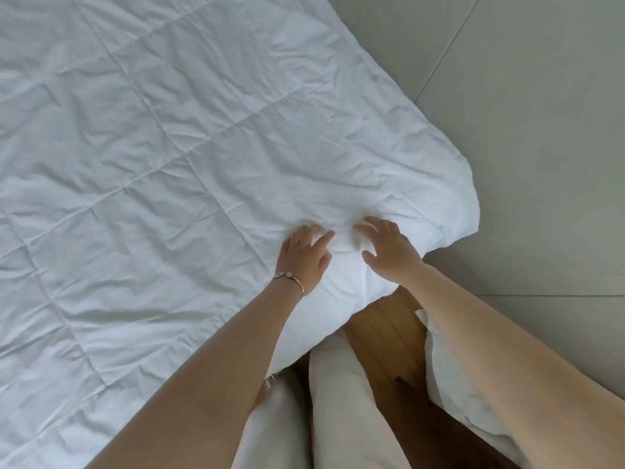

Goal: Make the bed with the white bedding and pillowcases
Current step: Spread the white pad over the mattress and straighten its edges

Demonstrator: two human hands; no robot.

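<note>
White bedding (152,147): one quilted white cover, stitched in large squares, much creased, lay spread over the bed and filled the left and centre of the head view. Its near right corner (449,198) hung past the bed's edge above the floor.

Left hand (304,253): lay palm down on the bedding near that corner, fingers spread and nearly straight, pressing the cloth; it gripped nothing. A thin metal bracelet (291,280) sat on the wrist.

Right hand (389,247): lay just beside the left, palm down on the same bunched part of the cover, fingers spread and slightly bent, tips on the fabric. Whether any cloth was pinched under them could not be told. A small ridge of raised fabric stood between the two hands.

Pillows (453,384): white, soft, at least one lay low on the right beneath the right forearm, partly hidden; its casing could not be judged.

Trousers (334,401): pale legs of the person, at bottom centre, close against the bed's edge.

Wooden floor (389,333): a brown strip, visible between the legs and the pillow.

Grey tiled floor (524,130): large tiles with thin joints, filled the right side.
</note>
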